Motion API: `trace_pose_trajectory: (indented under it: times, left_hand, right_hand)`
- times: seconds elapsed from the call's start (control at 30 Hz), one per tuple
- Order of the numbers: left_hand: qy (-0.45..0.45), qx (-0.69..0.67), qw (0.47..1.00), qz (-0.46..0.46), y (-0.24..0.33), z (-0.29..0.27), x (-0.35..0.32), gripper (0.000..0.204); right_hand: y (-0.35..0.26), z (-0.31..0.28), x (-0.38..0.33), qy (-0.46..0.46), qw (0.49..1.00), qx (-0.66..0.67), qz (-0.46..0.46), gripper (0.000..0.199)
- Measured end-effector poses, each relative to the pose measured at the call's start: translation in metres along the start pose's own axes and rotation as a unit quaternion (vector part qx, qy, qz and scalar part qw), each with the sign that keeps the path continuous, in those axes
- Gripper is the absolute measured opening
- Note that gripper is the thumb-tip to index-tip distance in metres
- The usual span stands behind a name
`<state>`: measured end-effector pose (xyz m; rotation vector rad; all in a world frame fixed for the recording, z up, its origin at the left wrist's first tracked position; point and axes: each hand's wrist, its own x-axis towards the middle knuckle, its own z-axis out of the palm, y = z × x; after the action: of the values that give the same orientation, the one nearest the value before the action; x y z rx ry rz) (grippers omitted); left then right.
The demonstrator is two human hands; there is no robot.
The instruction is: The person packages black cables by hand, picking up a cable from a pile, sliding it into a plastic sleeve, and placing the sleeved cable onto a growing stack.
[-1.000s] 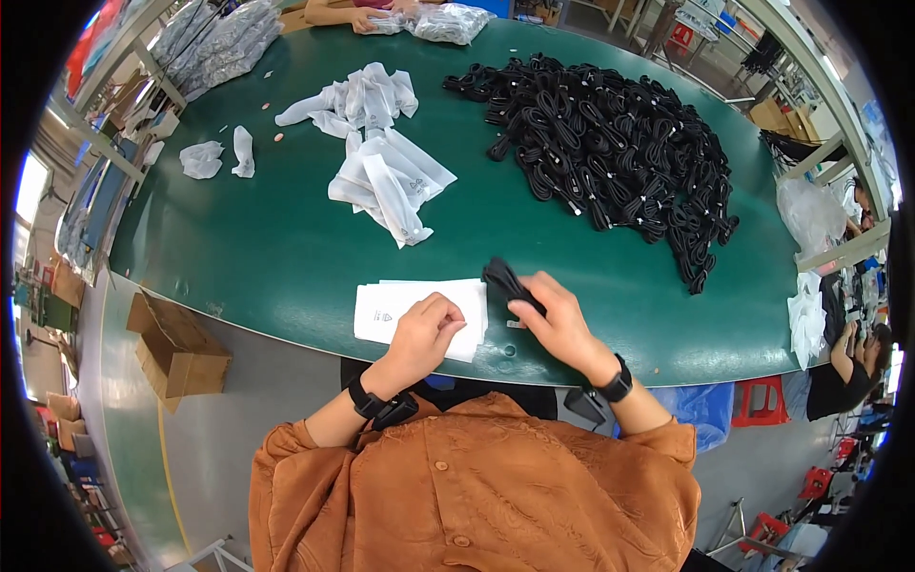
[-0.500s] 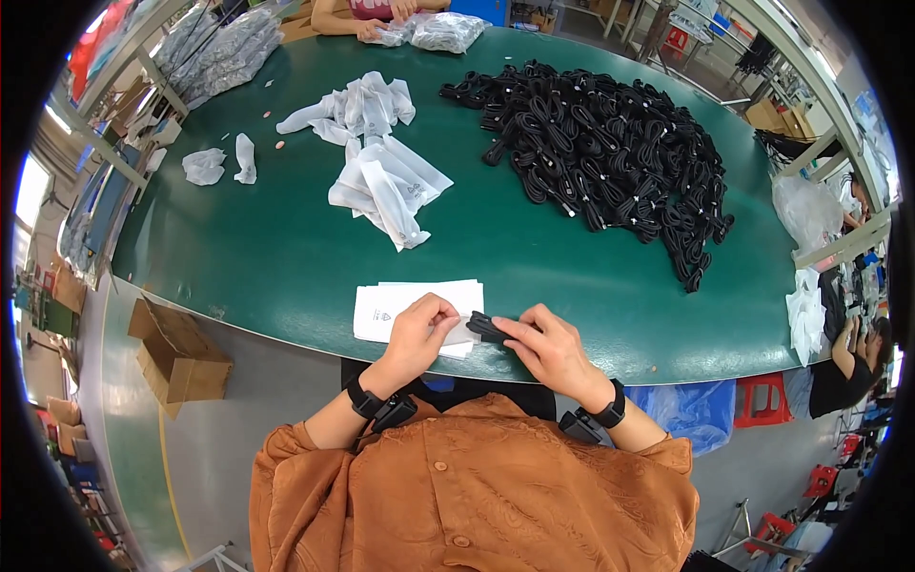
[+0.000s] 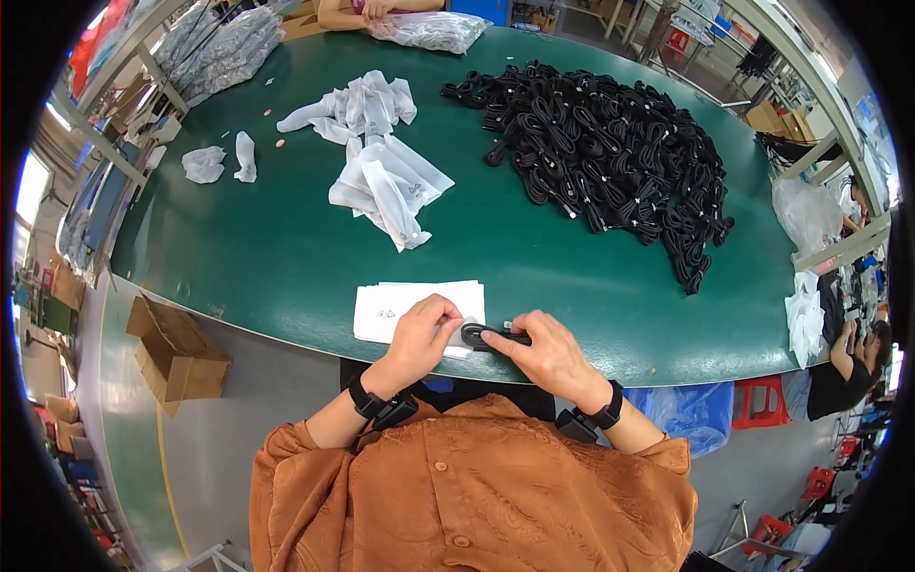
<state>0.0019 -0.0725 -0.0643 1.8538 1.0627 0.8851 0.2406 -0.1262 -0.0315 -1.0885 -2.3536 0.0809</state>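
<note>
A flat stack of white plastic bags (image 3: 376,310) lies near the table's front edge. Over its right part my left hand (image 3: 416,336) is closed, thumb and forefinger pinching the edge of a bag. My right hand (image 3: 555,358) grips a coiled black cable (image 3: 473,334) just right of the pinch, the thumb lying across the coil. The coil's left end meets the bag's edge; whether it is inside the opening I cannot tell.
A large heap of coiled black cables (image 3: 610,143) covers the table's right rear. White bags (image 3: 386,181) with contents lie in a loose pile left of centre. Across the table a person's hands rest by a clear bag (image 3: 443,31). An open cardboard box (image 3: 181,357) stands at lower left.
The cable in my right hand has turned, its looped end now showing flatter and slightly farther left. My left hand has barely moved. Across the table, the person's hands have shifted on the clear bag.
</note>
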Motion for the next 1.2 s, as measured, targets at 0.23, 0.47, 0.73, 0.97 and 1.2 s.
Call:
trace_pose_trajectory:
  times: [0.23,0.47,0.73,0.97,1.2]
  left_hand:
    - [-0.011,0.13,0.96,0.249,0.024,-0.005,0.019,0.015]
    - [0.016,0.066,0.978,0.196,0.062,-0.013,0.047,0.012]
    - [0.036,-0.295,0.955,0.025,0.08,-0.048,0.101,0.006]
    - [0.03,-0.099,0.991,0.081,0.082,-0.063,0.138,0.017]
    - [0.017,-0.259,0.966,-0.004,0.067,-0.064,0.152,0.018]
  right_hand:
    - [0.027,0.025,-0.001,-0.039,0.738,0.542,0.4,0.018]
    - [0.008,0.001,0.038,0.086,0.912,0.355,0.186,0.033]
    - [0.007,-0.036,0.065,0.248,0.887,0.355,0.163,0.027]
    - [0.038,-0.052,0.081,0.232,0.943,0.214,0.106,0.032]
    - [0.051,-0.041,0.096,0.195,0.968,0.124,0.094,0.037]
